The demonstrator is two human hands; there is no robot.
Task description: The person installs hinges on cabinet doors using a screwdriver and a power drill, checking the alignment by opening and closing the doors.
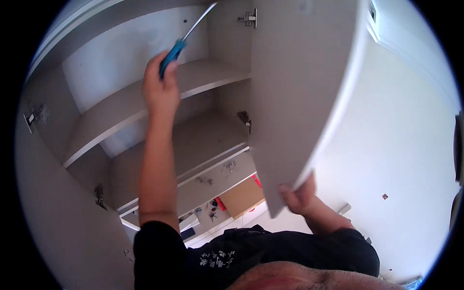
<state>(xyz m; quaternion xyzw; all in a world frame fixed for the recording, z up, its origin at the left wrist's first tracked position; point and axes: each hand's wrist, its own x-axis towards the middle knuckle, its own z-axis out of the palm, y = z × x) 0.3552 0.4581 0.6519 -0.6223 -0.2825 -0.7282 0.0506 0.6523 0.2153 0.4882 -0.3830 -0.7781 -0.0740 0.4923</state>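
My raised left hand (pixel 160 87) is closed around the teal handle of a screwdriver (pixel 173 55), its metal shaft pointing up and to the right inside the cabinet. At the lower corner of the right-hand cabinet door (pixel 299 92), my right hand (pixel 300 195) grips the edge, thumb on the inner face. The door stands swung out. An upper hinge (pixel 249 19) and a lower hinge (pixel 245 120) sit along its hinge side; the screwdriver tip is apart from both.
A shelf (pixel 121 108) crosses the grey cabinet. The left door (pixel 58 203) is also swung out, with hinges (pixel 35 116) on that side. Below lie a cardboard box (pixel 241 198), small loose items (pixel 212 211) and scattered hardware (pixel 229 167). A white wall (pixel 401 145) stands to the right.
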